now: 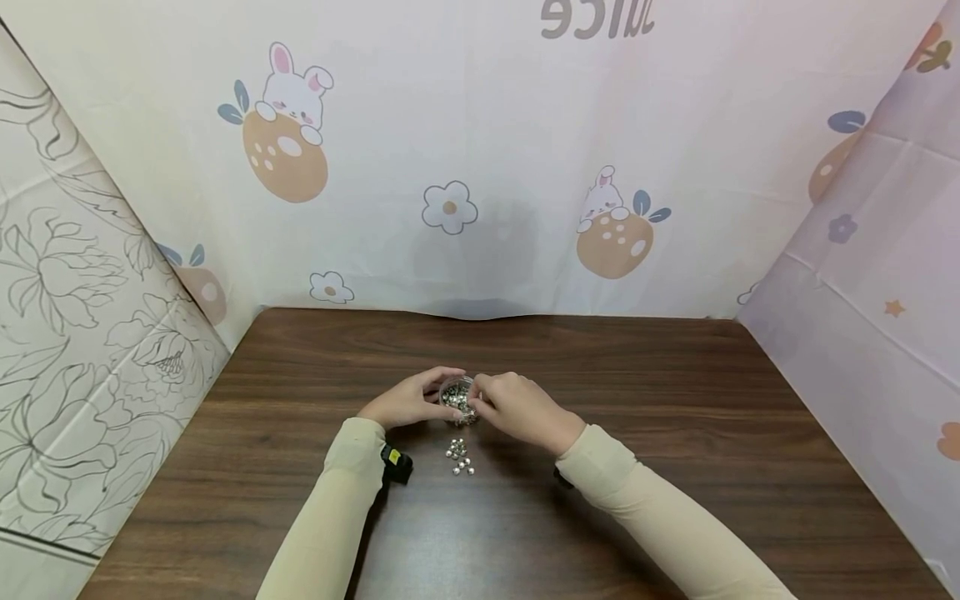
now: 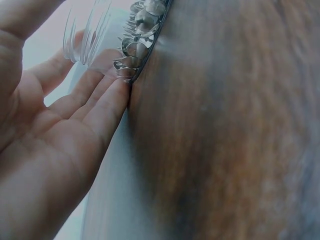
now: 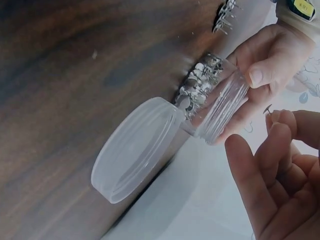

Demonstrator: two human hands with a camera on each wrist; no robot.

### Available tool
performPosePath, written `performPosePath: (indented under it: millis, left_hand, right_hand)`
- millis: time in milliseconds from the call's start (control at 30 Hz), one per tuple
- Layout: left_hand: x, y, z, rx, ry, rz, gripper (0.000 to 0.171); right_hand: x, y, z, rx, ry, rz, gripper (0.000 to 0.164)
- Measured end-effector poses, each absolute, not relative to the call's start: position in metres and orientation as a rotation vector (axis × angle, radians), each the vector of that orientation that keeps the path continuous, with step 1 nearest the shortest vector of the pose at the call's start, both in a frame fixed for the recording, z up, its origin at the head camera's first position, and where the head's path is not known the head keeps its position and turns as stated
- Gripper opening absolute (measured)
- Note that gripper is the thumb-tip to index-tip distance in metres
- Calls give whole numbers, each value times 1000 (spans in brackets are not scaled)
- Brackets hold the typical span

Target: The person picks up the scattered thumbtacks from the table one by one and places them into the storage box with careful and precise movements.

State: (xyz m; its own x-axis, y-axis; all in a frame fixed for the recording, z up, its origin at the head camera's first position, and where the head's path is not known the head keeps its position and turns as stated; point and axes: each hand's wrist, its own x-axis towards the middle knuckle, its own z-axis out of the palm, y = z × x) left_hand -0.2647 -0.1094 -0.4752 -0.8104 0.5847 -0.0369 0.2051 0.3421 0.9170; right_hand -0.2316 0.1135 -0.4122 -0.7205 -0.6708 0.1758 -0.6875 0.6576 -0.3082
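Observation:
A clear screw-top jar (image 3: 226, 111) part full of silver thumbtacks (image 3: 200, 80) stands on the table. My left hand (image 1: 408, 402) grips its side, thumb and fingers around the wall; in the left wrist view the fingers (image 2: 105, 102) reach around the threaded jar. Over the jar's mouth, my right hand (image 1: 528, 412) pinches one thumbtack (image 3: 268, 108) between thumb and fingertip, its other fingers loosely bent. Just beside the jar lies a translucent round lid (image 3: 137, 150), hidden by the right hand in the head view. Several loose thumbtacks (image 1: 459, 455) sit on the table in front of the jar.
The dark wooden table (image 1: 637, 367) runs back to a printed cloth (image 1: 480, 108) with rabbits and flowers. More printed cloth hangs at left and right. A black wrist strap device (image 1: 397, 465) sits at the left cuff.

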Motion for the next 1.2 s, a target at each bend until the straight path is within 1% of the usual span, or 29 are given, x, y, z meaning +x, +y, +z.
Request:
performPosePath:
  millis: [233, 600, 800, 1200]
  left_hand:
    - [-265, -110, -474, 692, 2260, 1438, 70]
    - [-264, -110, -473, 670, 2249, 1462, 62]
    - [-265, -110, -474, 701, 2236, 1478, 61]
    - [-263, -110, -471, 667, 2236, 1455, 63]
  right_hand:
    - [-239, 110, -413, 1133, -2843, 567, 11]
    - [-250, 102, -416, 1083, -2922, 536, 14]
    - [-254, 98, -418, 1072, -2939, 484, 15]
    - [-259, 90, -420, 1079, -2929, 426, 14]
